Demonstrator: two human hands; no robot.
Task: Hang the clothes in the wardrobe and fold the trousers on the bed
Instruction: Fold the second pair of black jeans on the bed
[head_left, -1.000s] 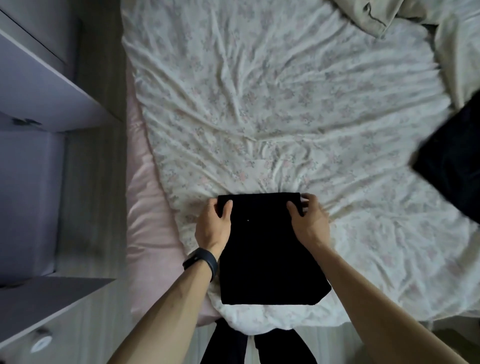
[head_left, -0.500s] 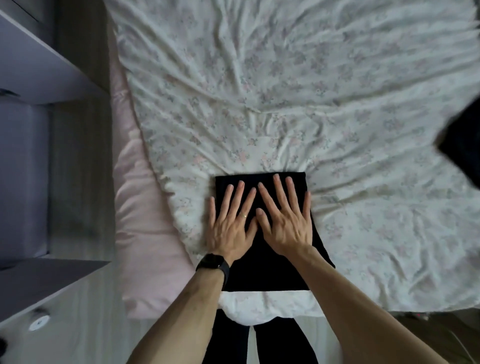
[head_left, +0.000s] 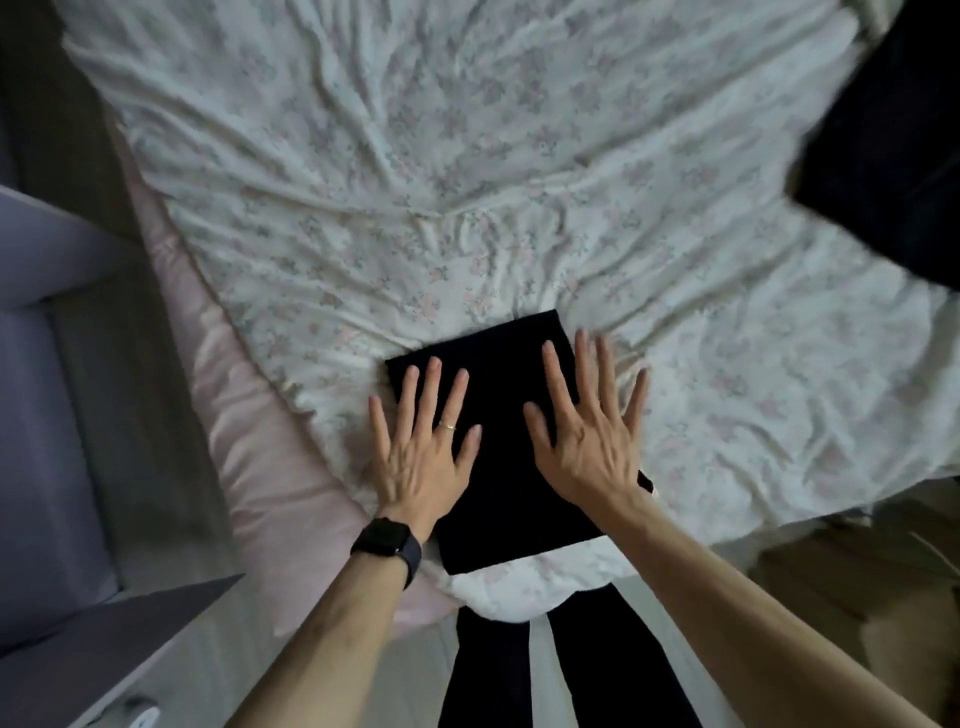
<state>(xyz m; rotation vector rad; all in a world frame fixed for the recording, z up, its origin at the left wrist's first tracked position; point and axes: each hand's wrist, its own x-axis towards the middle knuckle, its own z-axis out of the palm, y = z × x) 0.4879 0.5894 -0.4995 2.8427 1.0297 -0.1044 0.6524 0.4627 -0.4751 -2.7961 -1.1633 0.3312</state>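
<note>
Your folded black trousers (head_left: 498, 441), a flat rectangle of dark cloth, lie on the bed with the white flowered sheet (head_left: 415, 208), at its near edge and straight in front of you. The bundle's long axis runs away from you across the bed, its far end turned a little to your left.

Your left hand (head_left: 421, 447) lies flat on the bundle's left half and your right hand (head_left: 587, 441) on its right half. Each grip is apart, fingers spread and straight, clamped on nothing. The outer fingers of both hands reach past the cloth onto the sheet. Neither hand is nearer, so lifting the bundle would probably suit both long edges at once.

Count one folded bundle, two hands and one more dark garment (head_left: 893, 156) at the bed's far right side, which looks unfolded.
</note>
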